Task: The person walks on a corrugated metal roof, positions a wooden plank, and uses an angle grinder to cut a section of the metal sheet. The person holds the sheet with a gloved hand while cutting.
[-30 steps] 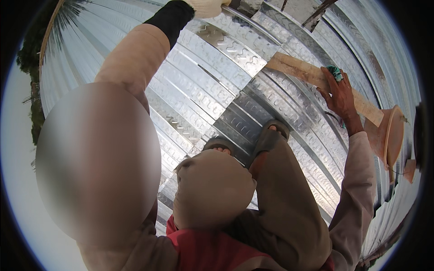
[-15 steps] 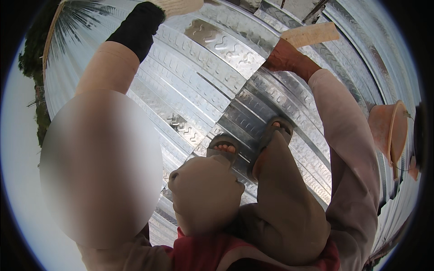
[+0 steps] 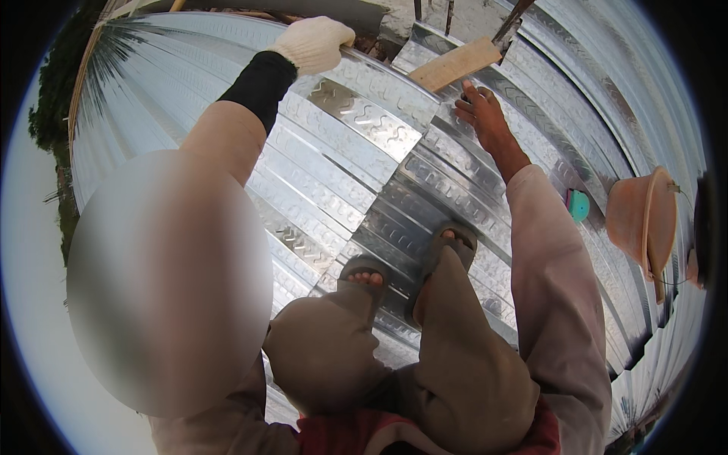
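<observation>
My left hand [image 3: 315, 45], in a cream knitted glove with a black cuff, is closed at the far rim of a shiny corrugated metal sheet [image 3: 334, 163]; its fingertips are hidden. My bare right hand [image 3: 485, 117] is over the metal near the sheet's far right corner, with fingers loosely bent and apart. Just beyond those fingers is a short, flat wooden board [image 3: 459, 64], its left end by the sheet's corner. Whether my fingertips touch the board, I cannot tell. I squat with both sandalled feet on the metal.
An orange-brown bucket [image 3: 629, 216] stands at the right, with a small teal object [image 3: 579, 205] left of it. Upright rods [image 3: 449, 17] rise from a pale rough surface at the far side. Trees [image 3: 57, 106] show past the roof's left edge.
The board has shifted left, toward the sheet's corner. My right hand has come off the sheet's edge, its fingers now apart. The left glove shows more fully, and the teal object has come into view.
</observation>
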`<state>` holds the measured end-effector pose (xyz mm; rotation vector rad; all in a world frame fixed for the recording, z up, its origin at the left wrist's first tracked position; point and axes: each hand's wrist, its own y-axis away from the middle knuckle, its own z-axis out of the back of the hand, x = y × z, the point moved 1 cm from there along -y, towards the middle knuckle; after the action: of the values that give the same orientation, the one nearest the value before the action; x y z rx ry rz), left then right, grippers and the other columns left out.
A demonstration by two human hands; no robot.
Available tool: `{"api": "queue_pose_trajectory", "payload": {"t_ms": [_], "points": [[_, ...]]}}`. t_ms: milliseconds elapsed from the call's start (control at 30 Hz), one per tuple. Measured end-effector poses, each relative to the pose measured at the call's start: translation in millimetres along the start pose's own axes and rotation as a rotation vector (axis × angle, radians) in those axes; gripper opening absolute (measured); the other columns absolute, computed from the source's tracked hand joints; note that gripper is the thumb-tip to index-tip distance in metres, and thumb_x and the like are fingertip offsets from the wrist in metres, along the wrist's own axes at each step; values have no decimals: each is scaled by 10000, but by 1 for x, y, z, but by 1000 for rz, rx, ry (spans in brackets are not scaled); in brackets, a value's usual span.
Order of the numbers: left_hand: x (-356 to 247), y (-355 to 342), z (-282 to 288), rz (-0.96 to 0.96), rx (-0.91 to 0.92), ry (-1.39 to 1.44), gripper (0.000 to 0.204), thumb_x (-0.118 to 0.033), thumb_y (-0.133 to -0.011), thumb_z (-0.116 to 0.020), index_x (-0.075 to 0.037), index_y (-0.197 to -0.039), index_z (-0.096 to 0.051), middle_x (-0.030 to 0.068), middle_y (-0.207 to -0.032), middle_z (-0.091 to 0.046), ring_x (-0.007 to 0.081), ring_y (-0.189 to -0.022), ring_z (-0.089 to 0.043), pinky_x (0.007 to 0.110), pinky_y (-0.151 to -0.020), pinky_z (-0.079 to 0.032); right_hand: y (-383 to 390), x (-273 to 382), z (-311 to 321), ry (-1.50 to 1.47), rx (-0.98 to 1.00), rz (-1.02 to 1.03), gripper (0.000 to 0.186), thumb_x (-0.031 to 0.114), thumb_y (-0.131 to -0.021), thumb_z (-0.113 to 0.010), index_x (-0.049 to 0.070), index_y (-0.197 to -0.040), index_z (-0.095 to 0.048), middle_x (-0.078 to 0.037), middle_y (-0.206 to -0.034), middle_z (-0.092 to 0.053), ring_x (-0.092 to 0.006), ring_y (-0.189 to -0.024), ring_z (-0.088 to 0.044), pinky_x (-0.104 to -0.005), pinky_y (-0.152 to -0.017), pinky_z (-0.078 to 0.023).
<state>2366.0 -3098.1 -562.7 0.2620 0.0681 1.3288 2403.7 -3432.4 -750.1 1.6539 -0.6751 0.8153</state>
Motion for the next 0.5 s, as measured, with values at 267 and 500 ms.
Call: {"api": "queue_pose_trajectory", "payload": {"t_ms": [267, 500], "points": [[4, 7, 12, 11, -17, 46, 203, -36, -878, -631, -50, -1046, -744, 188, -1024, -778, 428, -1045, -725, 527, -913, -564, -16, 26, -53, -323, 130, 139, 649, 196, -1064, -762, -74, -1537, -408, -235, -1493, -588, -374, -1360, -652, -525, -1116, -618], [1, 10, 25, 30, 50, 72, 181, -17, -872, -629, -53, -1014, -736, 201, -984, -761, 437, -1024, -720, 531, -885, -561, -28, 53, -103, -251, 211, 128, 574, 166, -1047, -766, -103, -1481, -504, -244, -1425, -655, -362, -1262, -726, -456, -1047, -670]]}}
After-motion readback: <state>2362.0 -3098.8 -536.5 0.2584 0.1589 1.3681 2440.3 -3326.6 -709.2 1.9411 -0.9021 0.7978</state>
